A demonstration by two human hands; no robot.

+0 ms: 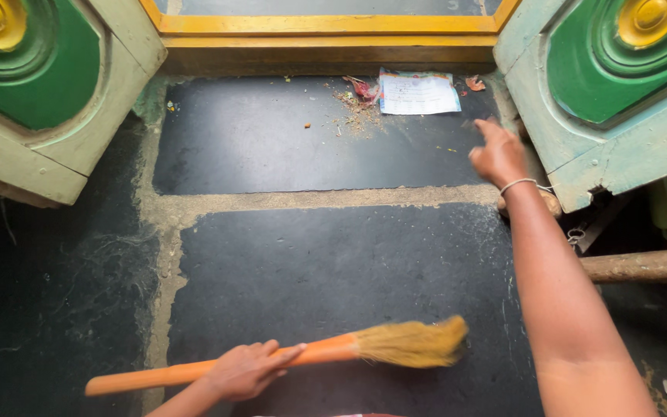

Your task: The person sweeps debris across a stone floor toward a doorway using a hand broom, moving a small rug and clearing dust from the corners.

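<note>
Orange-handled broom [272, 359], straw-yellow bristles [414, 344]

Soft, even daylight from above and ahead, brightest on the yellow threshold [326, 25] and the pale door panels [619, 147]. Dim toward the lower left, where the dark stone floor [310, 262] sinks almost to black. No hard shadows, only a faint one under the broom head [414, 344]. Mild sheen on the stone slabs, no real glare. Slight motion blur on the right hand [498, 154] and the broom bristles. Wide-angle stretch at both edges, door panels splayed outward. Scraps by the threshold fairly sharp.
</note>
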